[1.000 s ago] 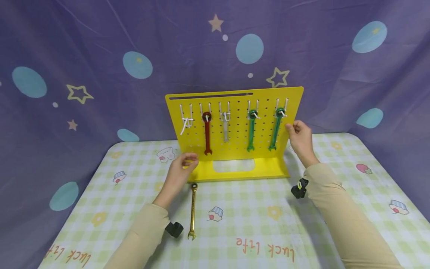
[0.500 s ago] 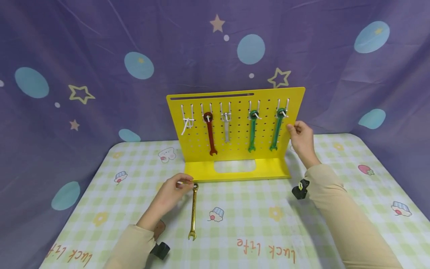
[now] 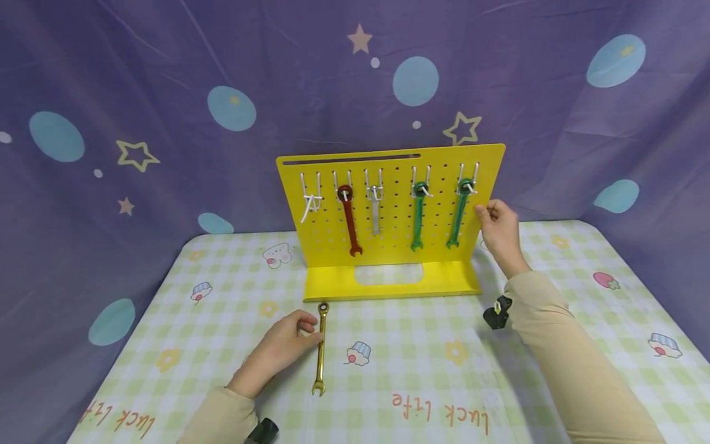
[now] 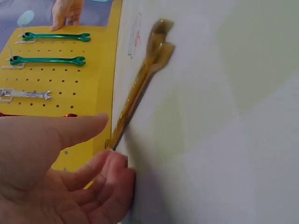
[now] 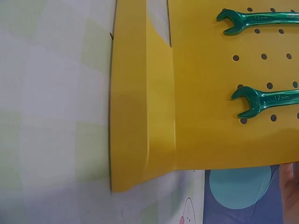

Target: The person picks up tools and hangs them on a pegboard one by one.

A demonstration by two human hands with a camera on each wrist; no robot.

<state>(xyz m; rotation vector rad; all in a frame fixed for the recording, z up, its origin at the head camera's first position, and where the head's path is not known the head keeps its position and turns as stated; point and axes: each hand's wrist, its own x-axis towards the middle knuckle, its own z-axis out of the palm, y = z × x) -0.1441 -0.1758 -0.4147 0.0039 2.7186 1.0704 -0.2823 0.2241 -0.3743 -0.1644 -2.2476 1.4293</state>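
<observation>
My left hand is beside a gold combination wrench lying on the table, thumb and fingers parted. In the left wrist view the wrench's open end points away and its ring end sits right by my fingertips. My right hand pinches the right edge of a yellow pegboard, thumb in front and fingers partly hidden behind. From hooks on the board hang a red wrench, a small silver wrench and two green wrenches, both marked 12mm in the right wrist view.
A white hook at the board's far left carries no wrench. The board's base stands on a checked tablecloth. A purple patterned curtain hangs behind the table.
My left hand has moved from the board's lower left corner down and toward me, beside the gold wrench. The red wrench's lower end has swung right. My right hand stays at the board's edge.
</observation>
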